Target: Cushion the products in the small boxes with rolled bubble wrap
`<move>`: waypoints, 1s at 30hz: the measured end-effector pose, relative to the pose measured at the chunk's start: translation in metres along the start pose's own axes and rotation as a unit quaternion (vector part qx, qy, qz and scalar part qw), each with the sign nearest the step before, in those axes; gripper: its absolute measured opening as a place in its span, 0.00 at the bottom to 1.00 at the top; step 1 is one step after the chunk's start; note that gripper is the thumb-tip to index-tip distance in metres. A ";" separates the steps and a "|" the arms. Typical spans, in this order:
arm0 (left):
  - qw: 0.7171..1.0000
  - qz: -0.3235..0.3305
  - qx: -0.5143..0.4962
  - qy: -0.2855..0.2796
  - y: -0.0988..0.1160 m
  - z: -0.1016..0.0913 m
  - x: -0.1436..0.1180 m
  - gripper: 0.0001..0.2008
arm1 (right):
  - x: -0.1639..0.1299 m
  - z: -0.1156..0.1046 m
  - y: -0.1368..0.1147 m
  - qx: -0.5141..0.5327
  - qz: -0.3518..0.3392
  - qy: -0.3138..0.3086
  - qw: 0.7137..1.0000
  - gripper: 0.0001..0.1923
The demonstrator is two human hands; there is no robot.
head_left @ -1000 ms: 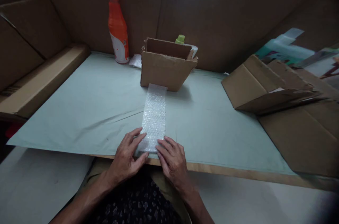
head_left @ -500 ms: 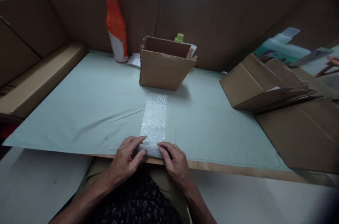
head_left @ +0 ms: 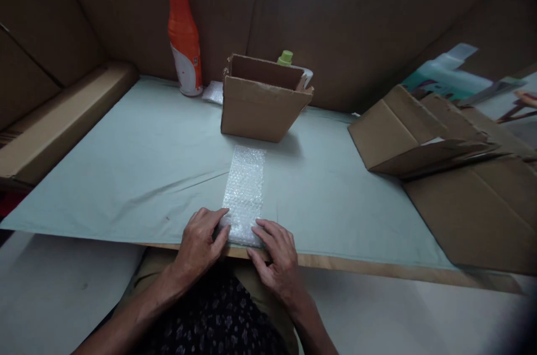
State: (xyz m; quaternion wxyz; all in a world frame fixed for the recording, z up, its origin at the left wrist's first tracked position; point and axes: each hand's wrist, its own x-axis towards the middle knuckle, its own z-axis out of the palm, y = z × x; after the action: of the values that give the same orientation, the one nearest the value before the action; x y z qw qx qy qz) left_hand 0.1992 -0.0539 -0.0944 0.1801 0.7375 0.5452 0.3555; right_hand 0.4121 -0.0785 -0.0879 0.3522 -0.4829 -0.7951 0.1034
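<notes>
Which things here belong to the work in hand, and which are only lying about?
In hand:
clear, rectangular bubble-wrap strip, between left hand and right hand

Apparently lying about:
brown, open cardboard box
orange-white plastic bottle
translucent teal bottle

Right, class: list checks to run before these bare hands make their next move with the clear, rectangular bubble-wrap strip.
1. Bare left hand at the strip's left edge: ok.
2. Bare right hand at its right edge: ok.
3. Clear, rectangular bubble-wrap strip lying on the pale green cloth: ok.
4. Gap between strip and brown, open-topped cardboard box: ok.
5. Strip's near corners square: cannot tell, fingers in the way.
</notes>
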 end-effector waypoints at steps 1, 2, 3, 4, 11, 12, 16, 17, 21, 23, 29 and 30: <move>1.000 0.001 0.005 -0.002 -0.001 0.000 0.000 0.14 | 0.000 0.001 0.000 -0.001 -0.003 -0.013 1.000 0.18; 1.000 0.004 0.008 -0.005 -0.001 0.000 0.001 0.13 | 0.001 0.003 0.001 -0.002 -0.003 -0.023 1.000 0.17; 1.000 0.007 0.009 -0.004 -0.002 0.000 0.001 0.13 | 0.002 0.005 0.002 -0.004 -0.003 -0.029 1.000 0.16; 1.000 0.012 0.007 -0.001 -0.002 -0.001 0.000 0.13 | 0.003 0.006 0.002 -0.004 -0.001 -0.033 0.999 0.15; 0.994 0.074 -0.071 -0.031 0.004 -0.016 -0.011 0.19 | 0.016 -0.002 0.001 0.056 0.018 -0.054 0.997 0.11; 0.994 0.065 -0.079 -0.037 0.005 -0.017 -0.011 0.19 | 0.017 -0.004 0.001 0.069 0.032 -0.064 0.995 0.11; 0.996 0.003 -0.076 -0.048 0.003 -0.012 -0.002 0.18 | 0.020 -0.005 0.001 0.072 0.084 -0.051 0.993 0.12; 0.997 -0.009 -0.067 -0.043 0.001 -0.010 0.001 0.18 | 0.019 -0.004 0.001 0.058 0.083 -0.028 0.994 0.13; 0.999 -0.009 -0.025 -0.025 -0.007 0.000 0.014 0.18 | 0.016 -0.002 0.000 -0.011 0.035 0.032 0.999 0.15; 1.000 -0.002 -0.012 -0.023 -0.010 0.003 0.018 0.17 | 0.015 0.000 0.000 -0.029 0.010 0.007 1.000 0.17; 0.998 0.043 -0.033 -0.011 -0.007 -0.005 0.014 0.19 | 0.020 0.006 0.001 -0.031 -0.001 -0.047 0.998 0.16; 0.997 0.056 -0.043 -0.019 -0.005 -0.008 0.011 0.21 | 0.021 0.005 0.001 -0.015 0.004 -0.043 0.999 0.15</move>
State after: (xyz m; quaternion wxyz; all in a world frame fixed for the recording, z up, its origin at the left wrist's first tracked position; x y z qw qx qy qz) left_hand 0.1917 -0.0426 -0.0884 0.2022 0.7649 0.4837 0.3741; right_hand 0.4035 -0.0595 -0.0828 0.3102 -0.4861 -0.8091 0.1131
